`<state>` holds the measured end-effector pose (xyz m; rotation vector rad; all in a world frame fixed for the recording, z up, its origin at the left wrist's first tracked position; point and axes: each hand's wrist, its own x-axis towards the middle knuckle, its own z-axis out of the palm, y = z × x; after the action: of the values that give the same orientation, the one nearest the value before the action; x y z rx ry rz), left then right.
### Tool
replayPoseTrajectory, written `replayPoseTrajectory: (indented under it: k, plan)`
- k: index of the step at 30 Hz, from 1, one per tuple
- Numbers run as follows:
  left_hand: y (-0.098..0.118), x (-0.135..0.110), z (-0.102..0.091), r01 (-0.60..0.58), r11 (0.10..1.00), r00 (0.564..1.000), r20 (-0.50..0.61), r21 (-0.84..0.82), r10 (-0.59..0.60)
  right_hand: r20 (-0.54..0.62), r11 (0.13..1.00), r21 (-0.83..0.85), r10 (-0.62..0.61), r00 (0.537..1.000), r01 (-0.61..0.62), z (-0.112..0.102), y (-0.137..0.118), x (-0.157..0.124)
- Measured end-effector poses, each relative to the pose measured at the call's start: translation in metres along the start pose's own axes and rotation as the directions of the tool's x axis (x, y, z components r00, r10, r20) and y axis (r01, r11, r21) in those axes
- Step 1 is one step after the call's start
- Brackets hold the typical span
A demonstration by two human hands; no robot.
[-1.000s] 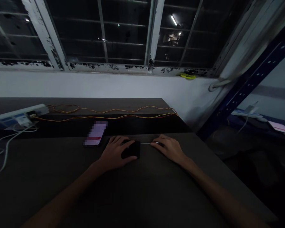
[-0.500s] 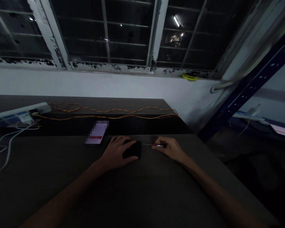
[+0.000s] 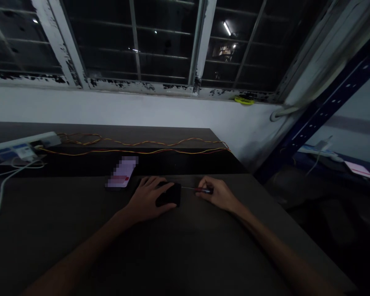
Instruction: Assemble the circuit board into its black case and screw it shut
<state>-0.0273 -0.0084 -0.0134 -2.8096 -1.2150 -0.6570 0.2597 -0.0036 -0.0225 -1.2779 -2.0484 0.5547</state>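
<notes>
My left hand [image 3: 148,198] lies over a flat black rectangular device [image 3: 169,196] on the desk, its fingers spread over the far side and the thumb along the near edge. What kind of device it is, I cannot make out in the dim light. In my right hand [image 3: 219,193] is a thin screwdriver [image 3: 204,190] with a red and dark handle, pinched between thumb and fingers. Its slim shaft points left, and the tip meets the device's right edge; whether it sits in a screw is too small to tell.
A lit phone [image 3: 121,174] lies beyond my left hand. Twisted red and yellow wires [image 3: 142,144] cross the back of the desk [image 3: 160,255] from a power strip [image 3: 49,139] with a white cable [image 3: 1,193]. A blue metal post [image 3: 311,119] stands at the right.
The screwdriver's handle looks turned in my right fingers, its bright glint gone. Both hands keep their places about the device; the whole view has shifted slightly.
</notes>
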Motion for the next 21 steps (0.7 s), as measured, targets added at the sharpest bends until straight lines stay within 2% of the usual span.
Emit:
replayPoseTrajectory:
  k: [7, 16, 18, 21]
  plan:
    - [0.0001, 0.0007, 0.0001, -0.009, 1.000, 1.000, 0.000, 0.014, 0.009, 0.021, 0.999, -0.027, -0.027, 0.999, 0.027, -0.0036, 0.0001, 0.0009]
    - [0.0002, -0.0004, 0.0008, -0.020, 1.000, 1.000, -0.017, 0.024, 0.020, 0.037, 0.966, 0.251, 0.054, 0.998, -0.061, 0.0016, 0.0059, 0.0019]
    - [0.0000, -0.0008, 0.0011, -0.017, 0.999, 1.000, -0.008, 0.030, 0.017, 0.020, 0.969, 0.236, 0.069, 0.997, -0.071, -0.0001, 0.0052, 0.0025]
    - [-0.0001, -0.0010, 0.0009, -0.012, 1.000, 1.000, -0.001, 0.025, 0.012, -0.029, 0.993, 0.112, 0.035, 0.999, -0.032, -0.0024, 0.0020, 0.0023]
